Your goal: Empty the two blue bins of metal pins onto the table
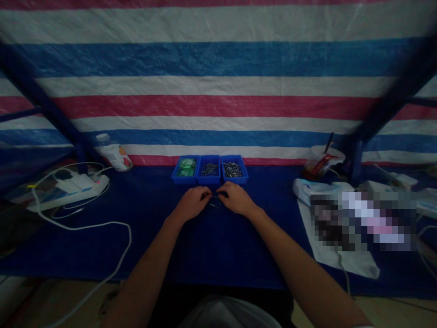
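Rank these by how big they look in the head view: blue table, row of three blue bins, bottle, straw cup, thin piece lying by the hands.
1. Blue table
2. Row of three blue bins
3. Bottle and straw cup: too alike to rank
4. Thin piece, by far the smallest

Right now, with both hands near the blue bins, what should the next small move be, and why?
Perhaps raise the left hand and right hand slightly together: a thin piece seems to span the gap between them, and a second sliver appears to lie on the blue table close by, so lifting might avoid a snag.
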`<action>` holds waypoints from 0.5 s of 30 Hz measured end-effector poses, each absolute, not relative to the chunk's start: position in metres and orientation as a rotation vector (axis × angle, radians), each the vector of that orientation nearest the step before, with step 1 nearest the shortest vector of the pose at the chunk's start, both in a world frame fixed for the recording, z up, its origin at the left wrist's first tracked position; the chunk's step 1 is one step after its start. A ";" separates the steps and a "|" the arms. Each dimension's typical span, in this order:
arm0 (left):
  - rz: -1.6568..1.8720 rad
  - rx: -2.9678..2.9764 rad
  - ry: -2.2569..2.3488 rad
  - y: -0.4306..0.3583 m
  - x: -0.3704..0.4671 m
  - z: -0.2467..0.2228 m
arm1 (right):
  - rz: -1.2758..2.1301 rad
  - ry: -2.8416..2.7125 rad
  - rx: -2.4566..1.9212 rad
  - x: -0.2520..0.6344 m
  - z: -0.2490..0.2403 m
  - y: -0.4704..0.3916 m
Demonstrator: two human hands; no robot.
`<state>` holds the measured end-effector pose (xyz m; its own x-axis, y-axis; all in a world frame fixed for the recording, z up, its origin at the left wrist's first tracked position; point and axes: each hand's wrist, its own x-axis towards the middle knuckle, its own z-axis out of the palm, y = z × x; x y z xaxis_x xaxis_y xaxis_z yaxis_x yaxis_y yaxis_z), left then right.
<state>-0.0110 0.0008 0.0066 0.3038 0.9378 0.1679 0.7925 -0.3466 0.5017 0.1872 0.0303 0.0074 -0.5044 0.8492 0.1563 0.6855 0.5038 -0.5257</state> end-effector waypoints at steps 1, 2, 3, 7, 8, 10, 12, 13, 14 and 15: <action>0.623 2.254 1.561 0.001 -0.011 0.006 | 0.550 -2.400 -1.264 0.187 0.006 0.030; 0.619 2.253 1.562 0.001 -0.011 0.006 | 0.540 -2.429 -1.257 0.187 0.006 0.030; 0.618 2.254 1.562 0.000 -0.010 0.006 | 0.529 -2.446 -1.250 0.187 0.005 0.030; 0.617 2.260 1.554 0.000 -0.010 0.007 | 0.512 -2.475 -1.219 0.189 0.008 0.029; 0.618 2.261 1.558 0.000 -0.010 0.007 | 0.518 -2.477 -1.203 0.189 0.009 0.029; 0.619 2.260 1.568 0.000 -0.010 0.007 | 0.528 -2.478 -1.174 0.191 0.013 0.028; 0.618 2.263 1.581 0.001 -0.011 0.006 | 0.537 -2.479 -1.187 0.193 0.017 0.026; 0.616 2.267 1.587 0.001 -0.012 0.006 | 0.546 -2.485 -1.209 0.193 0.018 0.025; 0.610 2.273 1.595 0.001 -0.012 0.005 | 0.558 -2.494 -1.231 0.193 0.020 0.024; 0.604 2.278 1.605 0.002 -0.013 0.004 | 0.575 -2.505 -1.244 0.193 0.020 0.023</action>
